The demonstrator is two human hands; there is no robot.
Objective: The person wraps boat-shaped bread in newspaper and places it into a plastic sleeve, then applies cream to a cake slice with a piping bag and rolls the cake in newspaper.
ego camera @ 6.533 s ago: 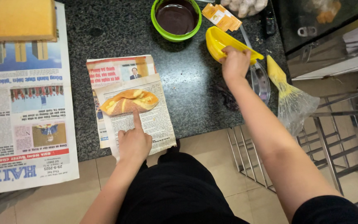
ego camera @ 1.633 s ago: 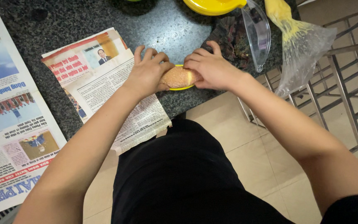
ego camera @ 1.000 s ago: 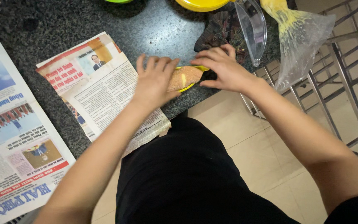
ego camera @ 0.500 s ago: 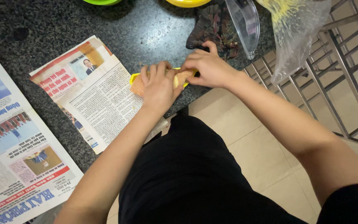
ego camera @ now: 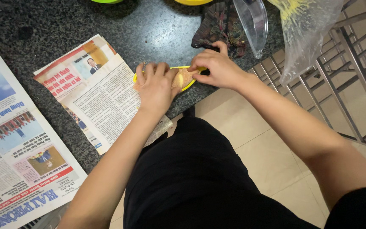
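Dough (ego camera: 184,78), a tan patch sitting in a yellow mould (ego camera: 193,82), lies at the counter (ego camera: 157,34) edge, near 12 o'clock from the body. The left hand (ego camera: 155,87) lies flat with fingers spread over its left part; the right hand (ego camera: 217,68) pinches its right end between thumb and fingertips. Pressing this close to the edge could, I judge, tip the mould off the counter, or smear the folded newspaper (ego camera: 98,91) at 9 o'clock. Most of the mould is covered by the hands. Bowls at 12 o'clock are cut off; the plastic bag (ego camera: 306,34) at 2 o'clock hides its contents.
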